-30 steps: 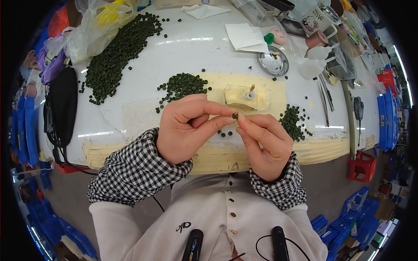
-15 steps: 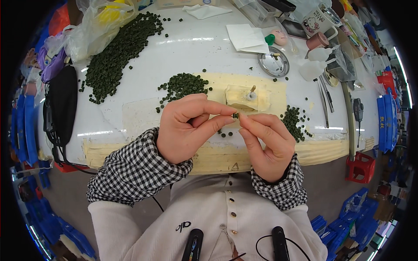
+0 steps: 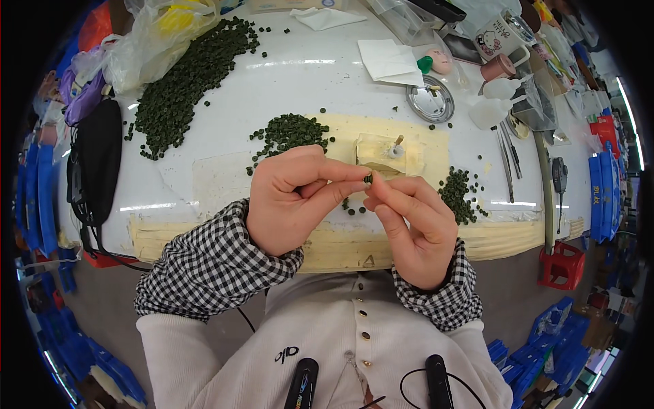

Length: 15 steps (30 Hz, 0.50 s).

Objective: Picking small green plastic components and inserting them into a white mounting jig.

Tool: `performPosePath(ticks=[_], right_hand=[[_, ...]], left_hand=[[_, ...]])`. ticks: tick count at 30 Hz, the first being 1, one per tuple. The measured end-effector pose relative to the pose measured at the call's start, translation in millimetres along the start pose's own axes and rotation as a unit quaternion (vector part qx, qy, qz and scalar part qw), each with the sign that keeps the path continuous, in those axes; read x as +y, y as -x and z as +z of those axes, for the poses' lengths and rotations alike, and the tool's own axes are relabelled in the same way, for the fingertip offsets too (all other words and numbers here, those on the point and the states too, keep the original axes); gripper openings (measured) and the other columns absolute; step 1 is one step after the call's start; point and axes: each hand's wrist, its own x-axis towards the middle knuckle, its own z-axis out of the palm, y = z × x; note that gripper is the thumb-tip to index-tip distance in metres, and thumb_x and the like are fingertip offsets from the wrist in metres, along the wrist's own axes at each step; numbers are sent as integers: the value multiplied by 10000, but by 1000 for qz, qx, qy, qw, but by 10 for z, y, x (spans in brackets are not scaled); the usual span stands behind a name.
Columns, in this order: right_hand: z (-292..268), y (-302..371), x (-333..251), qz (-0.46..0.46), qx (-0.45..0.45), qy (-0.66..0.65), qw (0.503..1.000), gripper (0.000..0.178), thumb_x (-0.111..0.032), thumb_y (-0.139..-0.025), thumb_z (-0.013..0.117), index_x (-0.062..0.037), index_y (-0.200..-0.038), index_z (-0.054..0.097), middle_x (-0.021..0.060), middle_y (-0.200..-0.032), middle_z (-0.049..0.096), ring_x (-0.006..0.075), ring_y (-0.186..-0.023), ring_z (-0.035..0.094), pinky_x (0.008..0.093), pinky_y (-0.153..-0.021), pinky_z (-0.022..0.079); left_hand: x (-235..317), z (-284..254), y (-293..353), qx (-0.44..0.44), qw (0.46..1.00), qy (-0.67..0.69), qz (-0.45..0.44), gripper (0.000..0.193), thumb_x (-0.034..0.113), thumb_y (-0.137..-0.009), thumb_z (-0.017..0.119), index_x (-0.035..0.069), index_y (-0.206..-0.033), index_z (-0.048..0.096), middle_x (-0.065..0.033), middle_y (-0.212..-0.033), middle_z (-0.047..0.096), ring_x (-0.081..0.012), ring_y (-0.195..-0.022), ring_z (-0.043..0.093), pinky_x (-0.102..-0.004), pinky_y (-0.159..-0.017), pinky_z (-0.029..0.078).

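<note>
A small dark green ring-like part [image 3: 368, 178] is pinched between the thumb and forefinger of my left hand [image 3: 286, 198]. My right hand [image 3: 426, 228] meets it from the other side, its fingertips closed in at the part and its thumb lower down. Both hands hover over the table's near side. Just beyond them, a cream block [image 3: 388, 158] with a small upright peg [image 3: 396, 148] stands on a pale yellow sheet [image 3: 432, 133]. A pile of similar green parts [image 3: 289, 135] lies beyond my left hand. Another small pile [image 3: 458, 196] is right of my right hand.
A large heap of green parts [image 3: 184, 88] spreads at the far left beside plastic bags [image 3: 153, 51] and a black pouch [image 3: 97, 160]. A round metal dish [image 3: 430, 102], white bottle [image 3: 487, 112], tweezers [image 3: 505, 163] and mug [image 3: 501, 37] are at right.
My right hand has shifted slightly left, and its forefinger and thumb have moved at the green part. My left hand keeps its pinch almost unmoved.
</note>
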Motion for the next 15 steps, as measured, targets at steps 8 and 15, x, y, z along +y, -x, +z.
performPosePath(ticks=[8,15], right_hand=[[-22,-3,0,11,-5,-16,1000,312,62,-832,608,11,-1139,626,124,-976,621,166,-813,626,232,-686,505],[-58,-9,4,10,6,8,1000,308,53,-831,617,10,-1136,629,121,-966,618,162,-811,624,237,-693,507]], left_hand=[[6,-2,-7,-3,1000,16,-10,200,-20,-763,713,37,-955,713,56,-584,365,-51,-553,338,-220,-526,291],[31,-8,-15,-8,999,25,-40,205,-15,-761,716,29,-961,708,58,-581,361,-50,-558,343,-216,-538,301]])
